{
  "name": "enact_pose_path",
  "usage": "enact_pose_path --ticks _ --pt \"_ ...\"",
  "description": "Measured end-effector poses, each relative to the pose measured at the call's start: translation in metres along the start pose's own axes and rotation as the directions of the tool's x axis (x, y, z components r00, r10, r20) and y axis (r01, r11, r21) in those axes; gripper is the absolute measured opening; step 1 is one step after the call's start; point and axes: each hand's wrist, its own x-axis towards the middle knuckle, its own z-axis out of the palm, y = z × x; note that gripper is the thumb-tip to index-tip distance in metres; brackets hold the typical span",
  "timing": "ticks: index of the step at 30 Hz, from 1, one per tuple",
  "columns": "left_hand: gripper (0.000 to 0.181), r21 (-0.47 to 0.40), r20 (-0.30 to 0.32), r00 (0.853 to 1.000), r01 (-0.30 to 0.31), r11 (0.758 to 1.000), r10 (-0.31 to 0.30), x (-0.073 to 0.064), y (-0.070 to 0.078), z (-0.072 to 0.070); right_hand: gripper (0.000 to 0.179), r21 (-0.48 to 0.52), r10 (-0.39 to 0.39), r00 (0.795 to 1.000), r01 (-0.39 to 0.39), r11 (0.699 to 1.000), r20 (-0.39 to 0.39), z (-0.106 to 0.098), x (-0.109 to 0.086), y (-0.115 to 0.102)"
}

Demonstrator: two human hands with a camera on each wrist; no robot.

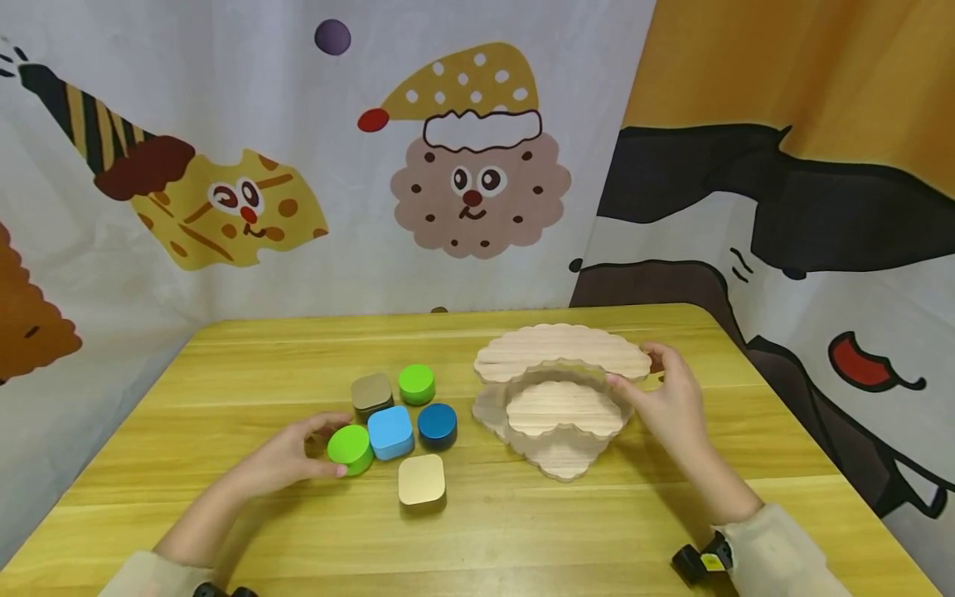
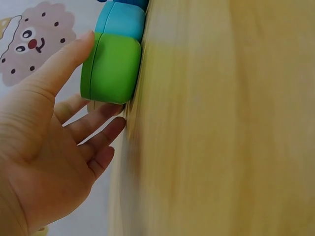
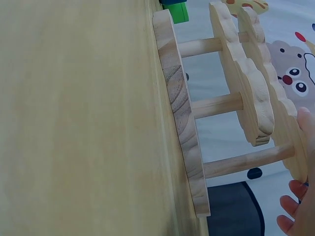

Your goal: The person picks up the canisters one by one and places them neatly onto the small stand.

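Note:
My left hand (image 1: 287,454) has its thumb and index finger on opposite sides of a green round block (image 1: 350,449), pinching it on the table; the other fingers hang loosely curled. A light blue square block (image 1: 391,433) touches the green one. Close by are a dark blue round block (image 1: 437,426), a brown square block (image 1: 372,393), a second green round block (image 1: 417,384) and a beige square block (image 1: 421,481). My right hand (image 1: 671,398) grips the right end of a tiered wooden stand (image 1: 559,344) with scalloped edges, its thumb on the inner edge.
Dowels (image 3: 219,105) join the stand's tiers to its wooden base (image 3: 179,108), which stands on the wood-grain table (image 1: 522,539). Behind the table hangs a cartoon-printed curtain (image 1: 298,99). A small black device (image 1: 701,560) is strapped at the right wrist.

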Motion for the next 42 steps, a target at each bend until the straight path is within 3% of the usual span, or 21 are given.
enact_pose_path --ticks 7,18,23,29,42 --pt "0.071 -0.009 0.012 0.999 0.053 0.999 -0.053 0.002 0.000 0.002 0.066 0.008 -0.008 1.000 0.008 1.000 -0.002 0.001 0.001 0.000" --pt "0.062 -0.034 0.029 1.000 0.014 0.999 -0.013 0.003 0.001 0.001 0.067 0.003 0.011 1.000 -0.011 1.000 0.012 0.001 0.001 -0.001" --pt "0.061 -0.036 0.025 0.999 0.024 0.999 -0.024 0.002 0.003 0.000 0.066 0.010 0.010 1.000 -0.011 1.000 0.012 0.001 0.001 -0.001" --pt "0.060 -0.023 -0.013 0.999 0.030 0.999 -0.030 0.000 0.005 0.001 0.065 0.010 0.010 1.000 -0.010 1.000 0.004 0.001 0.000 -0.001" --pt "0.054 0.011 -0.131 0.991 -0.019 1.000 0.020 -0.004 0.024 -0.003 0.064 0.019 0.044 0.999 -0.045 0.999 0.002 0.001 -0.001 -0.005"
